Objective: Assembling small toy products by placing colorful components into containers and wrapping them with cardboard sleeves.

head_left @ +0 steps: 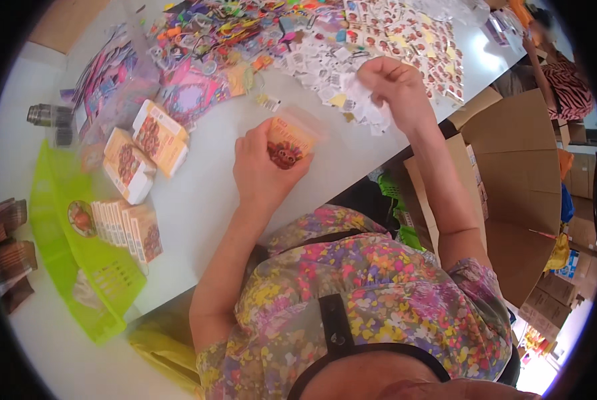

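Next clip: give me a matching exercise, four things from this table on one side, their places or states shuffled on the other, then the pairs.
Things:
1. small orange packet
2. green plastic basket
3. white sticker pieces
4. metal cylinder

Places or states:
A. far left on the white table
B. pinched by the right hand
C. held by the left hand
D. row of small boxes inside

Pairs: 1-C, 2-D, 3-B, 4-A
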Available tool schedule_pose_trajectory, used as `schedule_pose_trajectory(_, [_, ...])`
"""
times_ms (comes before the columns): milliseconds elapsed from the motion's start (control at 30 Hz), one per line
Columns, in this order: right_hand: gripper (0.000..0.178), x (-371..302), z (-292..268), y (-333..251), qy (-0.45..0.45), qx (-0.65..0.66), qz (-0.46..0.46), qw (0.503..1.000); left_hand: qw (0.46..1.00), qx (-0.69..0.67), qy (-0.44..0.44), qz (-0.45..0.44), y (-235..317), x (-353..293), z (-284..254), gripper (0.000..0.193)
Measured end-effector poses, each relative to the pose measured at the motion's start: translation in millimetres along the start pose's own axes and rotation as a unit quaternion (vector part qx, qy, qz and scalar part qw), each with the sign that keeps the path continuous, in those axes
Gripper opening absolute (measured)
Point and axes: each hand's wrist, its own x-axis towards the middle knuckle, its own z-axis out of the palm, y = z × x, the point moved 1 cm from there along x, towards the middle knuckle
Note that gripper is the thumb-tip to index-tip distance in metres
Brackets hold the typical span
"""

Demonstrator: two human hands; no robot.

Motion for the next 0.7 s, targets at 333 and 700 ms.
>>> schedule_pose_trajectory(333, [0.008,-35,69,14,-0.046,-0.423,-0.358,0.831,0.997,0.033,0.034,0.057,4,-3,4,0.069])
schedule_pose_trajectory(700, [0.022,1,-28,8,0.122,-0.389,-0.225,0.885,0.98,-0.177,0.022,-0.084,-1,-8,10,0.069])
